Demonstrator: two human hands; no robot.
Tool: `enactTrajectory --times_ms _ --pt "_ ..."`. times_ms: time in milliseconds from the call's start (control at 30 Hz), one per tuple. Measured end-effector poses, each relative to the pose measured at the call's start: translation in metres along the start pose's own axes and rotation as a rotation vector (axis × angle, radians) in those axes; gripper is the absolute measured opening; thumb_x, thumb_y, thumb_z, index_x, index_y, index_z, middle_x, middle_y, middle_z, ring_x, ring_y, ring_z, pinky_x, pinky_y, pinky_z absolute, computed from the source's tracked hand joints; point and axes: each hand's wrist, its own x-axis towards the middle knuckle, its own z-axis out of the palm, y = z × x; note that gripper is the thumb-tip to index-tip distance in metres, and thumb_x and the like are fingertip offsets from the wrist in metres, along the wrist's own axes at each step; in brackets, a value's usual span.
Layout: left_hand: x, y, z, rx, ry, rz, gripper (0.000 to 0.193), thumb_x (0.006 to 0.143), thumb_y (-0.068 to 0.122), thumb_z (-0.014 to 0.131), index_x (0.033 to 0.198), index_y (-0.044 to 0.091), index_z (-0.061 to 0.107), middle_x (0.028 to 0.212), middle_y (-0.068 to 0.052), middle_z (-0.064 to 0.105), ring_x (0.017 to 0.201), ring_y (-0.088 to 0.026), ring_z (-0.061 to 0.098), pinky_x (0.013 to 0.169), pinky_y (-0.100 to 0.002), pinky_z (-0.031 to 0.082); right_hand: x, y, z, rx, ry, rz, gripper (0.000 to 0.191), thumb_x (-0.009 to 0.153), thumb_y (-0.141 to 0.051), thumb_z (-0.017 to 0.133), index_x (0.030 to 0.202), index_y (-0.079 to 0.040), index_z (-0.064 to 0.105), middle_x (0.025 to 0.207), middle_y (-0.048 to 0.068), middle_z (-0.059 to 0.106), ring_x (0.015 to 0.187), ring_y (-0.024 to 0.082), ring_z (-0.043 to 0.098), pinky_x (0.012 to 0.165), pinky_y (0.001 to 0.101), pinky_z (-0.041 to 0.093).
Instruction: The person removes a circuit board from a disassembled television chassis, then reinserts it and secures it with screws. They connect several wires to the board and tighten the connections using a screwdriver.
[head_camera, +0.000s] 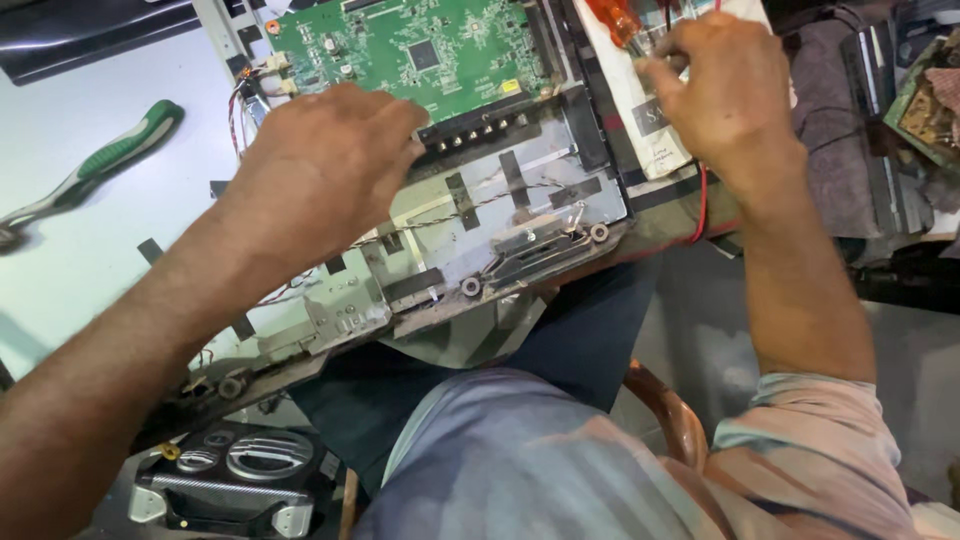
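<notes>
A green circuit board (420, 50) is mounted on the grey metal back panel (520, 210) of a flat screen that leans over my lap. My left hand (320, 170) rests on the panel at the board's lower edge, fingers curled down against the black connector strip (480, 125). My right hand (725, 90) is closed around a screwdriver with an orange handle (615, 20), held over a white card (640, 110) at the panel's right side. The screwdriver's tip is hidden by my fingers.
A green and white handled tool (110, 160) lies on the white surface at the left. Red and twisted wires (700, 205) run along the panel. A black and silver speaker (240, 480) sits on the floor at the lower left. Dark clutter (860, 130) fills the right.
</notes>
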Motion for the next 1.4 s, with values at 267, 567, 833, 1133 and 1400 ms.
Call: enactTrajectory --times_ms 267,567,833,1133,1400 --pt "0.010 0.016 0.004 -0.391 0.001 -0.026 0.016 0.100 0.015 0.066 0.110 0.005 0.073 0.100 -0.015 0.075 0.086 -0.035 0.072 0.077 -0.046 0.056 -0.005 -0.010 0.003 -0.020 0.009 0.045 0.014 0.100 -0.016 0.077 0.096 -0.002 0.074 0.094 0.016 0.072 0.085 0.034 0.070 0.076 0.0458 0.054" --pt "0.033 0.042 0.033 -0.685 -0.280 -0.093 0.023 0.097 0.022 0.066 0.114 0.007 0.071 0.099 -0.013 0.074 0.084 -0.029 0.073 0.077 -0.040 0.057 -0.023 -0.018 -0.052 -0.010 0.247 -0.041 0.019 0.110 -0.006 0.071 0.095 0.004 0.062 0.080 0.016 0.063 0.072 0.030 0.061 0.069 0.0425 0.045" --pt "0.025 0.060 0.067 -0.520 -0.094 0.084 0.020 0.094 0.023 0.072 0.102 0.005 0.073 0.099 -0.016 0.069 0.091 -0.039 0.067 0.082 -0.049 0.054 -0.068 0.003 -0.045 1.000 0.385 0.306 0.036 0.128 -0.016 0.038 0.099 0.000 0.052 0.084 0.011 0.055 0.064 0.014 0.044 0.062 0.0268 0.033" --pt "0.010 0.075 0.055 -0.503 0.134 0.030 0.015 0.091 0.013 0.071 0.089 -0.001 0.065 0.089 -0.019 0.066 0.082 -0.038 0.066 0.072 -0.045 0.054 -0.066 -0.014 -0.046 1.319 0.365 0.303 0.025 0.127 -0.022 0.044 0.112 -0.002 0.048 0.088 0.015 0.059 0.069 0.021 0.054 0.067 0.0334 0.043" --pt "-0.052 0.062 0.017 -1.802 0.135 -0.545 0.016 0.103 0.017 0.067 0.102 0.001 0.064 0.086 -0.006 0.068 0.076 -0.015 0.066 0.072 -0.032 0.057 -0.077 -0.099 -0.054 1.234 0.516 0.088 0.025 0.125 -0.028 0.051 0.123 -0.004 0.044 0.091 0.019 0.064 0.074 0.028 0.066 0.073 0.0408 0.055"
